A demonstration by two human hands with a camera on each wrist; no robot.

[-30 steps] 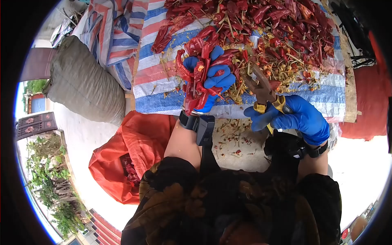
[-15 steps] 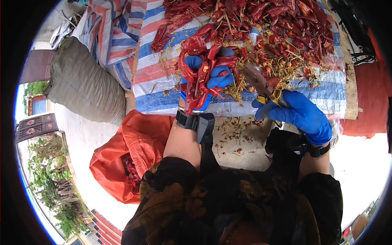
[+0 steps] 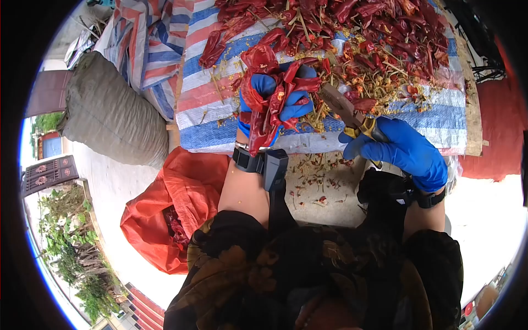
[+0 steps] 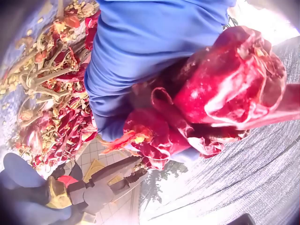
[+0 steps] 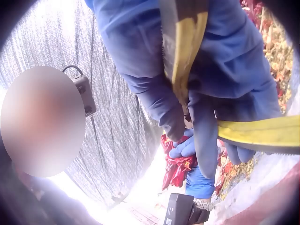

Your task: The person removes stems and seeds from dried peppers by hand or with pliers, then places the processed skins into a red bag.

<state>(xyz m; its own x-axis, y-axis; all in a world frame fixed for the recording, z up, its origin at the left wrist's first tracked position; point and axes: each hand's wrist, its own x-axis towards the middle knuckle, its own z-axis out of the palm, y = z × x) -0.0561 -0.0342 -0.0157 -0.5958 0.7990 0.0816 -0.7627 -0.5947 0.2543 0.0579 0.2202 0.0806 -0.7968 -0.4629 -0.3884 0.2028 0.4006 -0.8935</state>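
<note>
A thick bunch of dried, wrinkled red chili peppers (image 3: 269, 104) is gripped in the left hand (image 3: 275, 102), which is covered by a blue rubber glove; its fingers (image 3: 294, 110) are curled tightly round the bunch, and pepper ends stick out above and below the fist. The bunch is held just above the near edge of the blue, white and red striped woven plastic sheet (image 3: 209, 104) that is spread over the tabletop. In the left wrist view the same peppers (image 4: 220, 98) are seen pressed against the gloved palm (image 4: 140, 51).

Just right of the bunch, a pair of metal pliers with yellow handles (image 3: 352, 118) is held in the right hand (image 3: 404, 151), also gloved in blue. Its fingers (image 5: 159, 98) are wrapped round the yellow handles (image 5: 185, 51), and the rusty nose of the tool (image 4: 110, 180) is pointed at the bunch, close to it; the jaws are seen almost together.

Beyond the bunch, a wide heap of loose red dried chilies mixed with pale stems and seeds (image 3: 374, 44) is spread over the striped sheet. Below the sheet's near edge, red scraps (image 3: 316, 176) are scattered on the ground. Left of the sheet, a bulging grey-green woven sack (image 3: 110, 110) is stood, and nearer the person an open orange-red plastic bag (image 3: 170, 220) with peppers inside is laid.
</note>
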